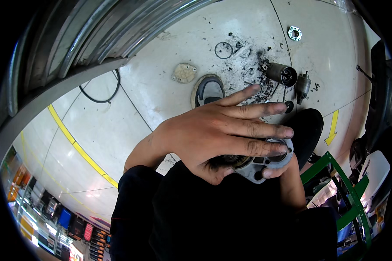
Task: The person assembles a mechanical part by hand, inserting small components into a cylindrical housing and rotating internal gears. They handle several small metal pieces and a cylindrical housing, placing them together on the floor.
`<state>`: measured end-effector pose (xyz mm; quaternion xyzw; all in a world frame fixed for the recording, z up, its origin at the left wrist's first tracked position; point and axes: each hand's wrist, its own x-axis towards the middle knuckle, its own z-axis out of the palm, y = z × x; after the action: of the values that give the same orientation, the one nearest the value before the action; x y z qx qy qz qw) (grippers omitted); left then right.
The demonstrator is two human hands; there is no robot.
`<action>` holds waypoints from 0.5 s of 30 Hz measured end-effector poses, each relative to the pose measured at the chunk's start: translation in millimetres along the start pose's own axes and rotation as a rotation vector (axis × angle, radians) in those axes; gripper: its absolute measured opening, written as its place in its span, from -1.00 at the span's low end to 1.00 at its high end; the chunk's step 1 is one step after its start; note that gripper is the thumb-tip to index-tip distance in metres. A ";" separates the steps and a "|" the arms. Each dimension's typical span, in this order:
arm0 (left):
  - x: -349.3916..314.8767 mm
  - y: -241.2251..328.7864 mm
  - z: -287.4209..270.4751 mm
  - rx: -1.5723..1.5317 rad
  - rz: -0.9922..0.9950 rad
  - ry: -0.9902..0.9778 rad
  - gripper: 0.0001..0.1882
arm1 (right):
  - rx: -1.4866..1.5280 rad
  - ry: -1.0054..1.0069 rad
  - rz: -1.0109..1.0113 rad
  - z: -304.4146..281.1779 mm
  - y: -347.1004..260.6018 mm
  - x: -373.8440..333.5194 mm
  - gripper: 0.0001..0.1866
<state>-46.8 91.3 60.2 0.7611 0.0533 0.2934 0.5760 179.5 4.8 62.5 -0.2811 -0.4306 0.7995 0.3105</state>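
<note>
My left hand (213,130) reaches in from the left, above my lap, with its fingers stretched out and spread; dark grime marks the fingertips. Beneath its index finger and thumb is a grey cast metal housing (255,169) with round openings, partly covered by that hand. Whether the left fingers press on it, I cannot tell. My right hand (274,172) grips the housing from the right, its thumb on the near edge and its other fingers hidden. Inside the housing, next to my left thumb, a dark round part (234,161) shows.
Black debris (248,65) litters the floor ahead, with a metal cylinder (281,74), a smaller cylindrical part (303,87), a thin ring (223,50), a toothed ring (295,33) and a beige cover plate (184,73). A green metal frame (350,202) stands right; a ribbed shutter (74,43) rises left.
</note>
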 end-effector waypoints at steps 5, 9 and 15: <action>10.0 -1.3 1.9 0.007 0.056 -0.029 -0.29 | 0.252 0.009 -0.171 -6.7 11.4 0.9 0.02; 12.2 0.3 -3.7 0.118 -0.025 -0.021 -0.30 | 0.522 0.273 0.233 3.1 -10.9 2.0 -0.01; -12.5 -38.8 8.6 -0.188 -0.198 0.416 0.00 | 0.195 0.421 0.275 11.5 -10.7 16.2 0.06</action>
<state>-42.7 91.6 18.8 0.6184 0.2178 0.3895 0.6468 163.5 15.5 74.2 -0.4660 -0.2353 0.7957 0.3071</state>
